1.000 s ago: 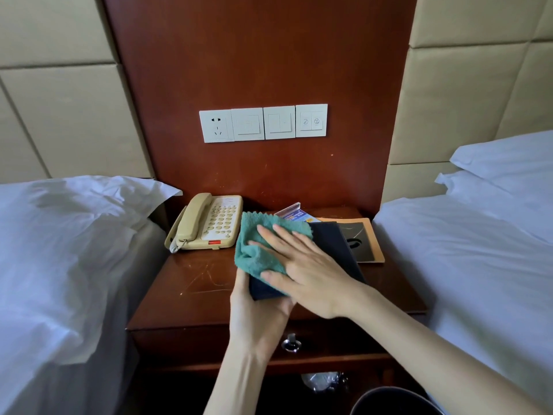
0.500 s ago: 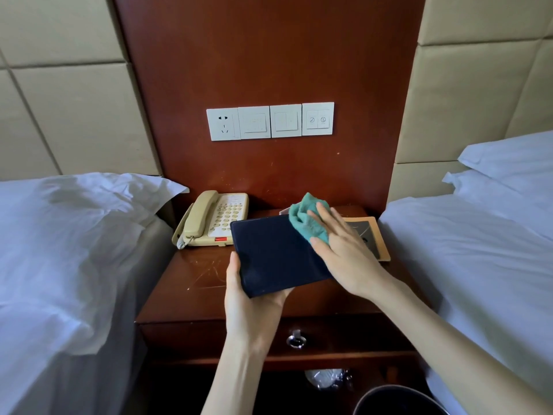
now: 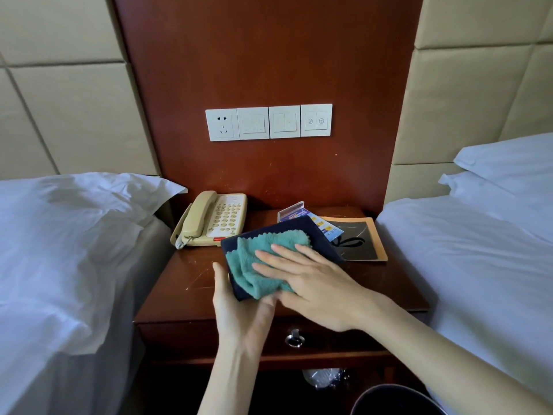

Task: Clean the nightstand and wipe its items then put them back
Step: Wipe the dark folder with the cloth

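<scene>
While the two white beds, left bed (image 3: 59, 250) and right bed (image 3: 478, 250), take up most of the room, the work is on the nightstand between them, whose scratched wooden tabletop (image 3: 191, 274) carries several items. I judge the step in hand to be the wiping of one item, with the tabletop itself not yet clear enough to be wiped.

That item is a dark blue folder (image 3: 321, 239), held over the middle of the tabletop, just in front of the cream telephone (image 3: 215, 220). Its long axis runs across the person, with the left end nearer and the right end angled off toward the wall. Its broad face is turned up. Whether its far edge rests on the wood I cannot tell.

An orange-edged booklet (image 3: 363, 245) lies flat at the right rear, partly under the folder's corner.

The green cloth (image 3: 263, 260) is spread on the folder's face. The right hand (image 3: 314, 283) presses it down with straight, spread fingers. The left hand (image 3: 239, 313) holds the folder's near corner, thumb up the left edge and fingers beneath.

A small leaflet stand (image 3: 291, 211) peeks out behind the folder.

Next, I would guess, comes turning the folder over or laying it aside — the left hand must keep it steady against the rubbing.
</scene>
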`<state>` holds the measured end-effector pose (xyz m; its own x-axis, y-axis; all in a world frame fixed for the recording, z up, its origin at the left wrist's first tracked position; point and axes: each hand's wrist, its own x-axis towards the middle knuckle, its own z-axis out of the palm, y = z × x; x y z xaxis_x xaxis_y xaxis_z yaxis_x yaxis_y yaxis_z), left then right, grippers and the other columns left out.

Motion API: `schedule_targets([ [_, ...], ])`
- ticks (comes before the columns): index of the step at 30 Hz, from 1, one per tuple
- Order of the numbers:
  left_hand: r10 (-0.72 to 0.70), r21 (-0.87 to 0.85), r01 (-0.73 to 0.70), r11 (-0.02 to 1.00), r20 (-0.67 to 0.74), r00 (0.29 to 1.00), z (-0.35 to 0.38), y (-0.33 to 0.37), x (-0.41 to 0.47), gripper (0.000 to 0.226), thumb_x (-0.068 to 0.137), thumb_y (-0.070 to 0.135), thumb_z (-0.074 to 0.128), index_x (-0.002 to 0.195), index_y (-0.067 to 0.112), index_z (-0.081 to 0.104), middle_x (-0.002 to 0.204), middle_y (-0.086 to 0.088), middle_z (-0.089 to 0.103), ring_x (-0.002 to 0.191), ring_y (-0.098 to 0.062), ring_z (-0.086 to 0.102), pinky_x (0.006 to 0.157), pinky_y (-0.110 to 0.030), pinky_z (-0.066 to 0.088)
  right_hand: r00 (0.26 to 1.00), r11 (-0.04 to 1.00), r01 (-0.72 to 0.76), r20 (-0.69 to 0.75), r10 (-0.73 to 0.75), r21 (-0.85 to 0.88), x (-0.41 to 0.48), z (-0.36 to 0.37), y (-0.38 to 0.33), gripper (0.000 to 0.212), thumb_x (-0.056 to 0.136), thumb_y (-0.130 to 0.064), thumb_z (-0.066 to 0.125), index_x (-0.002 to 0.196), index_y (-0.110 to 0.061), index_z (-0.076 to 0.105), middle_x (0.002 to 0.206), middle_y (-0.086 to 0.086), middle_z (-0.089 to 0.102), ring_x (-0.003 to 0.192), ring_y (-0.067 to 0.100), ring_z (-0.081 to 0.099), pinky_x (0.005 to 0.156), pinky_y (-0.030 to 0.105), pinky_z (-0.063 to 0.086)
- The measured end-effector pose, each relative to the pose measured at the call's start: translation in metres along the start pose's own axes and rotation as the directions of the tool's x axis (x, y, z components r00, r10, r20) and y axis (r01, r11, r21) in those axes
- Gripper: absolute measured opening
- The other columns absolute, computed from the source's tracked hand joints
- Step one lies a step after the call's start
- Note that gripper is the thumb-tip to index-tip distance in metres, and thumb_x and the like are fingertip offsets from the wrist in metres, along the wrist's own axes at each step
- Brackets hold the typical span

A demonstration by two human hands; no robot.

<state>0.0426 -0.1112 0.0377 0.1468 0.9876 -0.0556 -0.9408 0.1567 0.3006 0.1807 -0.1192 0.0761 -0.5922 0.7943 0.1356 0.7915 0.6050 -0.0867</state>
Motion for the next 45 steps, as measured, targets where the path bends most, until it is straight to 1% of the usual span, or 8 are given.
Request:
schedule_targets([
  [4, 0.033, 0.043, -0.032, 0.999, -0.015, 0.999, 0.004, 0.006, -0.001, 0.051, 0.096, 0.042, 0.038, 0.132, 0.008, 0.052, 0.126, -0.018, 0.061, 0.116, -0.034, 0.059, 0.096, -0.053, 0.046, 0.991, 0.996, -0.094, -0.093, 0.093, -0.004, -0.007, -0.003, 0.026, 0.059, 0.093, -0.048, 0.013, 0.15, -0.038, 0.009, 0.154, -0.027, -0.007, 0.14, -0.008, -0.017, 0.12, 0.03, -0.008],
  [8, 0.07, 0.046, -0.068, 0.997, -0.046, 0.996, 0.006, 0.009, -0.003, 0.044, 0.096, 0.039, 0.042, 0.128, 0.013, 0.056, 0.118, -0.015, 0.067, 0.103, -0.031, 0.067, 0.085, -0.051, 0.054, 0.965, 0.936, -0.179, -0.13, 0.227, 0.304, -0.006, -0.012, 0.038, 0.045, 0.102, -0.031, 0.033, 0.146, -0.02, 0.036, 0.153, -0.03, 0.0, 0.137, -0.015, -0.015, 0.12, 0.028, -0.003],
  [12, 0.125, 0.033, -0.122, 0.992, -0.077, 0.989, 0.005, 0.013, -0.003, 0.041, 0.096, 0.038, 0.042, 0.125, 0.015, 0.058, 0.118, -0.012, 0.068, 0.103, -0.029, 0.067, 0.085, -0.049, 0.054, 0.912, 0.837, -0.192, -0.222, 0.345, 0.513, -0.003, -0.009, 0.028, 0.052, 0.1, -0.022, 0.042, 0.149, -0.025, 0.024, 0.157, -0.019, 0.015, 0.144, -0.001, 0.011, 0.116, 0.021, 0.015],
  [17, 0.188, -0.064, -0.197, 0.978, -0.117, 0.975, 0.005, 0.021, -0.007, 0.033, 0.097, 0.033, 0.04, 0.11, 0.013, 0.064, 0.104, -0.012, 0.073, 0.085, -0.028, 0.072, 0.072, -0.048, 0.059, 0.779, 0.679, -0.044, -0.401, 0.482, 0.733, -0.008, 0.0, 0.01, 0.043, 0.095, -0.007, 0.052, 0.132, -0.028, 0.049, 0.129, -0.028, 0.047, 0.12, -0.012, 0.043, 0.087, -0.005, 0.032],
  [26, 0.291, 0.358, -0.281, 0.89, 0.026, 0.956, 0.004, 0.033, -0.015, 0.03, 0.094, 0.004, 0.042, 0.117, 0.014, 0.059, 0.1, -0.007, 0.072, 0.083, -0.017, 0.071, 0.062, -0.03, 0.058, 0.692, -0.12, 0.042, 0.058, 0.72, 0.992, 0.01, -0.02, 0.023, 0.019, 0.09, -0.003, 0.054, 0.105, -0.008, 0.066, 0.099, 0.012, 0.072, 0.092, 0.026, 0.069, 0.074, 0.035, 0.056],
  [33, 0.206, 0.5, -0.195, 0.844, 0.034, 0.978, -0.006, 0.039, -0.021, 0.032, 0.094, 0.004, 0.044, 0.123, 0.01, 0.057, 0.104, -0.01, 0.07, 0.083, -0.019, 0.07, 0.057, -0.03, 0.057, 0.665, -0.298, -0.013, 0.23, 0.71, 0.955, 0.042, -0.038, 0.033, 0.025, 0.09, -0.017, 0.059, 0.113, -0.006, 0.065, 0.1, 0.014, 0.072, 0.085, 0.025, 0.069, 0.075, 0.036, 0.056],
  [39, 0.374, 0.455, -0.343, 0.822, 0.022, 0.927, -0.003, 0.07, -0.014, 0.036, 0.094, 0.004, 0.044, 0.127, 0.012, 0.054, 0.107, -0.009, 0.07, 0.086, -0.019, 0.069, 0.062, -0.028, 0.058, 0.8, -0.449, 0.0, 0.269, 0.536, 0.894, 0.048, -0.029, 0.014, 0.027, 0.094, -0.014, 0.051, 0.117, -0.008, 0.064, 0.115, 0.015, 0.068, 0.098, 0.026, 0.066, 0.084, 0.041, 0.053],
  [45, 0.521, 0.447, -0.421, 0.79, -0.127, 0.844, -0.018, 0.114, -0.005, 0.027, 0.095, 0.004, 0.043, 0.114, 0.014, 0.059, 0.099, -0.004, 0.068, 0.074, -0.012, 0.07, 0.057, -0.027, 0.058, 0.807, -0.392, -0.096, 0.302, 0.508, 0.915, 0.057, -0.023, 0.004, 0.027, 0.092, -0.01, 0.054, 0.116, -0.001, 0.062, 0.107, 0.018, 0.071, 0.095, 0.028, 0.07, 0.072, 0.035, 0.057],
])
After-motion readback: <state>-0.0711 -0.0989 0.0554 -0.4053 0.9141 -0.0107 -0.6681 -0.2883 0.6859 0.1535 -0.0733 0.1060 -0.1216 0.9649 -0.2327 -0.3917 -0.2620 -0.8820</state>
